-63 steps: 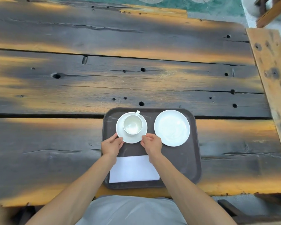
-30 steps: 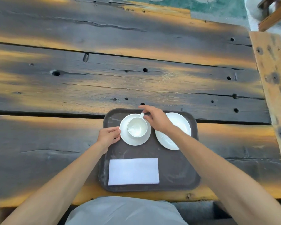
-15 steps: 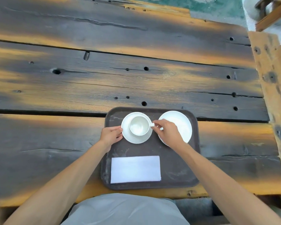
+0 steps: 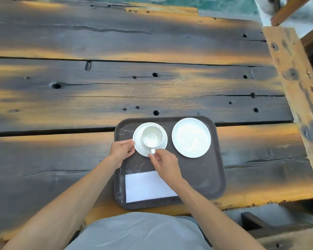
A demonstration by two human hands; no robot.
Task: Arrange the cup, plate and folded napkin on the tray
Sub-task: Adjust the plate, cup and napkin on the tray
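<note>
Your right hand (image 4: 165,164) pinches the small handle of the white cup (image 4: 151,136), thumb and forefinger closed on it; the handle points toward you. The cup sits upright on its white saucer (image 4: 139,143) in the far-left part of the dark brown tray (image 4: 206,179). Your left hand (image 4: 121,149) grips the saucer's near-left rim, fingers curled against the edge. Whether the thumb lies on top of the rim or just beside it is hard to make out.

To the right of the saucer, apart from it, the white plate (image 4: 191,137) lies flat in the tray's far-right corner, its far edge reaching the tray's rim. The folded napkin (image 4: 146,186), a white rectangle, lies flat in the near-left part of the tray, and your right wrist passes over its far-right corner.

The tray rests on the near edge of the dark, weathered wooden tabletop (image 4: 134,87), just in front of your grey shirt (image 4: 139,231).
</note>
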